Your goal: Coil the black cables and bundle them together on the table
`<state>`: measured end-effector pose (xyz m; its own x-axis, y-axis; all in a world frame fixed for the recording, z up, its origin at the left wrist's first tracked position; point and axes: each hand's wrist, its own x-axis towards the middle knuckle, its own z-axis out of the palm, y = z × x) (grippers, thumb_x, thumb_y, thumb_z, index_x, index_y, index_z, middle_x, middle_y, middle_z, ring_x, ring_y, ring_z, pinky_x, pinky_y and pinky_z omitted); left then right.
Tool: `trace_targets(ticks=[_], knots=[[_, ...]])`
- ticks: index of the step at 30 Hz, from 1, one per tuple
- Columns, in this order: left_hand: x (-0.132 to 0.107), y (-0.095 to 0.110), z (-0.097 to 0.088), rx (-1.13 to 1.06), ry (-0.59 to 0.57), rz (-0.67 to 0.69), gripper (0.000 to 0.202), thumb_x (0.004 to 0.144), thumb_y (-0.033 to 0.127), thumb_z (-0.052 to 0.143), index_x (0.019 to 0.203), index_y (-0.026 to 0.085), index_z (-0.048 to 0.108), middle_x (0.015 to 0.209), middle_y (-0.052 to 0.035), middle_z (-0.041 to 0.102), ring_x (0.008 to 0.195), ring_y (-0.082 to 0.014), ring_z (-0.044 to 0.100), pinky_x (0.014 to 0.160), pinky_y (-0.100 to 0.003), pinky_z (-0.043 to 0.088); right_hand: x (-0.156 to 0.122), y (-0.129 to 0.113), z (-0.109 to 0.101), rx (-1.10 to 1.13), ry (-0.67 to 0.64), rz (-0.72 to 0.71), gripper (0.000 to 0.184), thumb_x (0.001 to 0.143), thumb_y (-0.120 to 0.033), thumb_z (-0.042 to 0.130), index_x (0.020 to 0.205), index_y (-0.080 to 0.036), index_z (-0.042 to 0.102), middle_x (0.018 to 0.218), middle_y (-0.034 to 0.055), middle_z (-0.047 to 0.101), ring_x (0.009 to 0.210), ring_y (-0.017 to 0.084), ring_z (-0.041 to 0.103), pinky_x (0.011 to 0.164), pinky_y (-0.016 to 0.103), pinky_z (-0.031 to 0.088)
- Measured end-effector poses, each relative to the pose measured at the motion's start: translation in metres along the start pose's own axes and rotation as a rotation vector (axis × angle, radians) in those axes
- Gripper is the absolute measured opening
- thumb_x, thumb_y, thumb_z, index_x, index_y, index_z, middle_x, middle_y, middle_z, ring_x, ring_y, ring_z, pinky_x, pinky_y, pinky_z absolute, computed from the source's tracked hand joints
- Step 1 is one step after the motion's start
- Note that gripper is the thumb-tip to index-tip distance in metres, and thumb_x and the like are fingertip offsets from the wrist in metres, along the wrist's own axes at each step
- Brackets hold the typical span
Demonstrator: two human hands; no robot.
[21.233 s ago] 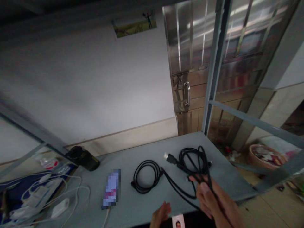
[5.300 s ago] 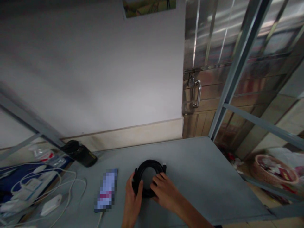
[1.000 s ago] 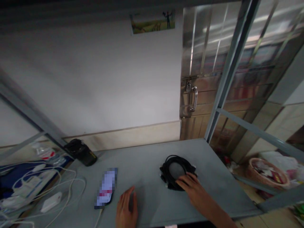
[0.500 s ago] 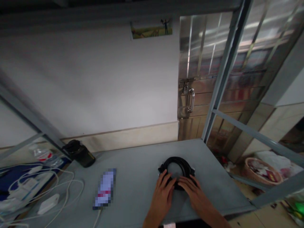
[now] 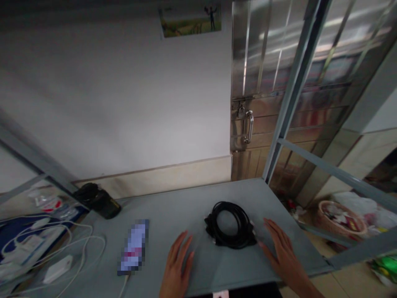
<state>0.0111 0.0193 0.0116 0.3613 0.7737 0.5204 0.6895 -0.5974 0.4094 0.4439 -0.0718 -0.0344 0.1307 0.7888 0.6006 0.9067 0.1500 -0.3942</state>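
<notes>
Lying in loops on the right half of the table [image 5: 173, 207], a coil [image 5: 245, 227] of black cable sits between the two hands, nearer the right one. Table top shows through the round gap in its middle, and plugs stick out at its sides. The left hand [image 5: 177, 267] is released, fingers spread and pointing forward, over the near part of the table; it is apart from the coil, between it and the phone [image 5: 134, 248]. The right hand [image 5: 283, 254] is also released, fingers stretched out. Its thumb tip is just beside the coil's right edge; whether they touch, I cannot tell.

The phone, its screen pixelated, lies left of the left hand, with a white cord [image 5: 124, 284] at its near end. Farther left is a white adapter [image 5: 58, 269]. A black bottle [image 5: 107, 205] is near the table's back left corner. Behind rises a pale wall [image 5: 124, 103] bearing a picture [image 5: 190, 22], with a metal door [image 5: 260, 118] to its right. Beyond the table's right side is a filled basket [image 5: 324, 221].
</notes>
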Motion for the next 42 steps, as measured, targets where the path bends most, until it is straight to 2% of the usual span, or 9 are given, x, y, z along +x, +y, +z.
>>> trace_targets(ticks=[3, 6, 13, 16, 22, 29, 34, 42], knots=[[-0.022, -0.039, -0.016, 0.033, 0.114, -0.103, 0.045, 0.116, 0.044, 0.057, 0.158, 0.032, 0.068, 0.160, -0.0110, 0.072, 0.147, -0.0338, 0.071, 0.122, -0.059, 0.063, -0.005, 0.011, -0.001, 0.042, 0.067, 0.103, 0.065, 0.119, -0.047, 0.052, 0.177, -0.025, 0.034, 0.172, 0.0190, 0.053, 0.159, 0.039, 0.055, 0.131, 0.067, 0.048], [-0.035, -0.057, -0.017, 0.055, 0.223, -0.186, 0.043, 0.116, 0.048, 0.056, 0.153, 0.031, 0.070, 0.154, -0.0108, 0.075, 0.142, -0.0342, 0.074, 0.120, -0.059, 0.065, -0.004, 0.010, 0.000, 0.041, 0.051, 0.110, 0.066, 0.119, -0.048, 0.054, 0.177, -0.025, 0.034, 0.170, 0.0190, 0.054, 0.157, 0.040, 0.057, 0.129, 0.067, 0.049], [-0.036, -0.051, -0.004, 0.117, 0.266, -0.192, 0.042, 0.114, 0.051, 0.059, 0.151, 0.031, 0.069, 0.146, -0.0106, 0.078, 0.134, -0.0360, 0.077, 0.115, -0.060, 0.065, 0.000, 0.000, -0.004, 0.080, 0.056, 0.168, 0.061, 0.119, -0.051, 0.054, 0.173, -0.025, 0.040, 0.166, 0.0187, 0.058, 0.155, 0.040, 0.057, 0.130, 0.068, 0.048], [-0.038, -0.052, -0.005, 0.126, 0.301, -0.209, 0.038, 0.114, 0.049, 0.059, 0.144, 0.029, 0.072, 0.140, -0.0109, 0.080, 0.128, -0.0347, 0.079, 0.112, -0.056, 0.067, 0.000, 0.000, -0.004, 0.092, 0.061, 0.175, 0.061, 0.119, -0.055, 0.054, 0.171, -0.025, 0.042, 0.163, 0.0184, 0.060, 0.153, 0.040, 0.059, 0.129, 0.067, 0.048], [-0.038, -0.053, -0.006, 0.174, 0.311, -0.156, 0.034, 0.115, 0.043, 0.059, 0.141, 0.026, 0.072, 0.135, -0.0108, 0.081, 0.122, -0.0323, 0.081, 0.106, -0.051, 0.068, 0.000, 0.000, -0.002, 0.117, 0.093, 0.202, 0.058, 0.118, -0.057, 0.055, 0.164, -0.024, 0.049, 0.155, 0.0180, 0.066, 0.146, 0.038, 0.065, 0.126, 0.064, 0.053], [-0.035, -0.055, -0.005, 0.198, 0.358, -0.098, 0.029, 0.114, 0.042, 0.060, 0.134, 0.027, 0.075, 0.129, -0.0077, 0.083, 0.114, -0.0292, 0.083, 0.103, -0.045, 0.068, 0.000, 0.003, 0.002, 0.120, 0.115, 0.254, 0.061, 0.115, -0.070, 0.054, 0.157, -0.026, 0.054, 0.146, 0.0167, 0.071, 0.140, 0.039, 0.069, 0.120, 0.065, 0.058], [-0.033, -0.052, -0.007, 0.209, 0.364, -0.109, 0.028, 0.115, 0.042, 0.059, 0.132, 0.027, 0.075, 0.127, -0.0075, 0.083, 0.113, -0.0291, 0.083, 0.101, -0.045, 0.068, -0.001, 0.003, 0.003, 0.132, 0.114, 0.250, 0.057, 0.116, -0.066, 0.055, 0.156, -0.026, 0.053, 0.147, 0.0174, 0.069, 0.140, 0.040, 0.068, 0.119, 0.065, 0.057], [-0.032, -0.052, -0.012, 0.203, 0.352, -0.085, 0.027, 0.113, 0.040, 0.061, 0.129, 0.026, 0.077, 0.123, -0.0083, 0.084, 0.110, -0.0296, 0.084, 0.100, -0.045, 0.070, -0.002, 0.006, 0.006, 0.132, 0.105, 0.270, 0.057, 0.114, -0.069, 0.056, 0.153, -0.027, 0.053, 0.143, 0.0160, 0.070, 0.137, 0.040, 0.069, 0.119, 0.066, 0.057]])
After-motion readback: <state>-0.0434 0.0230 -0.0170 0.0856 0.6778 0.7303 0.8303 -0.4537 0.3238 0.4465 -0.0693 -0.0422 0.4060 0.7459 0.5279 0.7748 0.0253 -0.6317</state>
